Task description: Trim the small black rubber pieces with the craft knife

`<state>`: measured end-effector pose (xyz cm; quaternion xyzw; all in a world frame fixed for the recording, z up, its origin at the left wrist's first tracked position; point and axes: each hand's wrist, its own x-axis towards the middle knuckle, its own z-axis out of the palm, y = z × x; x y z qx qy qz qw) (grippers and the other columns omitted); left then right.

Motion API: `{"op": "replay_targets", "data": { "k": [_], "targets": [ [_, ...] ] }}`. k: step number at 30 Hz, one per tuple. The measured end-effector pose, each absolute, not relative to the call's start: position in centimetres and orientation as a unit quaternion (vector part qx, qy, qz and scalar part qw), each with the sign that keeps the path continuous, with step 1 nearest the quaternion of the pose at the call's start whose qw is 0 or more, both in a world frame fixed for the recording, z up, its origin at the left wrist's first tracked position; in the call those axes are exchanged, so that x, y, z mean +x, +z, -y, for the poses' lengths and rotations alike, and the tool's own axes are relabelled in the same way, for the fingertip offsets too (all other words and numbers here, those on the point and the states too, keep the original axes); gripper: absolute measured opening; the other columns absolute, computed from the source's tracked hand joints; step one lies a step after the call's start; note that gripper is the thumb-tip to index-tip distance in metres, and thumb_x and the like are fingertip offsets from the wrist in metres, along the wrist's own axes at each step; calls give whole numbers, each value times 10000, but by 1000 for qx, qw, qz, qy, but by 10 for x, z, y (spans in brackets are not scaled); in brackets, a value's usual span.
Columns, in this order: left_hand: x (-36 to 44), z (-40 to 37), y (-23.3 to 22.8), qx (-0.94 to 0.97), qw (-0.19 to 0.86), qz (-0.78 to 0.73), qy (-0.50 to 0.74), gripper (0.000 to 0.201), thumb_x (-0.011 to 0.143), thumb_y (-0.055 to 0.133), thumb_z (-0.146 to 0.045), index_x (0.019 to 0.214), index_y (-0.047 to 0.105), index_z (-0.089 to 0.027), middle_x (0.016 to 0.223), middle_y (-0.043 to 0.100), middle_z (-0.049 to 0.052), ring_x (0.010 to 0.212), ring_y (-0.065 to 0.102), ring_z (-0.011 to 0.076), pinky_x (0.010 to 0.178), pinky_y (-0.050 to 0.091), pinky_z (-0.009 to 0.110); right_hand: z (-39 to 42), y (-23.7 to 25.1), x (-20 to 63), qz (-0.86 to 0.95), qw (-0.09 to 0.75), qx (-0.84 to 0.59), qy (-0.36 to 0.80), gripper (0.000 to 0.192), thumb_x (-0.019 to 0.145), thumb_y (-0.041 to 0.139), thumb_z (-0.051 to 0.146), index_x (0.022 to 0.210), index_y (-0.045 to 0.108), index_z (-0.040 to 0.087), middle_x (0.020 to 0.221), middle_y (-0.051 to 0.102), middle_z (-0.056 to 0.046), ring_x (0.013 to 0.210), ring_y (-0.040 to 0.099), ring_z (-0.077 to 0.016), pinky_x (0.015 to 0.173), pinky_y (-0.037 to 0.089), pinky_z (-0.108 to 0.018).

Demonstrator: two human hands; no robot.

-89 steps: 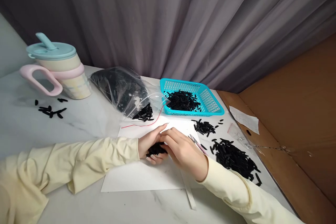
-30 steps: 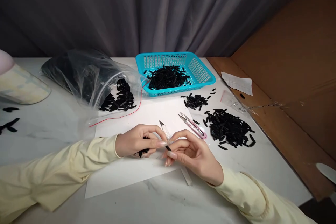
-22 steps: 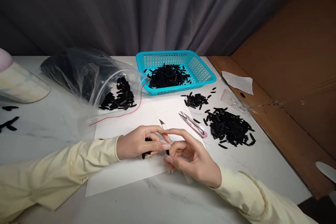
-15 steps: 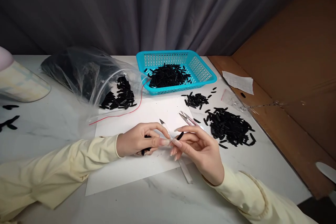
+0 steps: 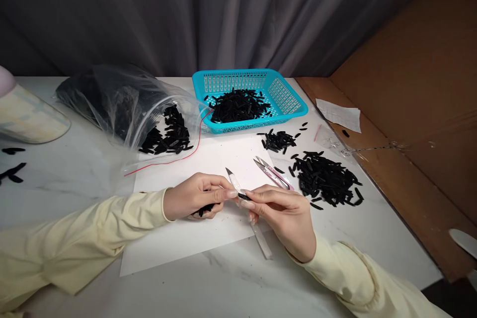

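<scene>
The left hand is curled around a bunch of black pieces over the white paper; the right hand pinches one black piece beside the knife.

A basket sits behind the paper sheet. A bag lies left of it, scissors right.

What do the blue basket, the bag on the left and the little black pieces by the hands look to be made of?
Blue basket: moulded plastic, going by its slotted lattice walls and even glossy colour. Bag: thin clear plastic film, creased and shiny, with the contents showing through. Black pieces: probably plastic or rubber; uniform, flat, elongated, dull black. Too small to tell which.
</scene>
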<state>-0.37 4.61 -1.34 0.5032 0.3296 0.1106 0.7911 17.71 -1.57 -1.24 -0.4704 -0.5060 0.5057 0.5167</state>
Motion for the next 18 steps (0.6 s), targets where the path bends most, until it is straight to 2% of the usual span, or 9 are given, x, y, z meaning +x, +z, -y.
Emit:
{"op": "replay_targets", "data": {
  "k": [5, 9, 18],
  "targets": [
    [-5, -47, -14, 485, 802, -332, 103, 422, 740, 605, -473, 903, 617, -83, 375, 430, -76, 281, 260, 27, 302, 176, 169, 16, -14, 177, 522, 507, -466, 503, 147, 688, 708, 103, 749, 754, 228, 694, 683, -22, 446, 565, -82, 418, 516, -196],
    [-8, -47, -14, 465, 816, -325, 106, 402, 743, 624, -420, 929, 650, -65, 360, 429, -71, 282, 260, 26, 311, 179, 174, 15, -13, 177, 531, 494, -474, 499, 133, 689, 709, 120, 765, 756, 220, 663, 675, -25, 446, 565, -89, 430, 517, -204],
    [-6, -48, -14, 437, 830, -329, 109, 278, 759, 618, -365, 787, 670, -94, 330, 400, -70, 259, 243, 26, 291, 152, 173, 16, -10, 178, 519, 463, -528, 487, 37, 684, 729, 185, 712, 747, 201, 646, 677, -30, 428, 550, -95, 425, 493, -218]
  ]
}}
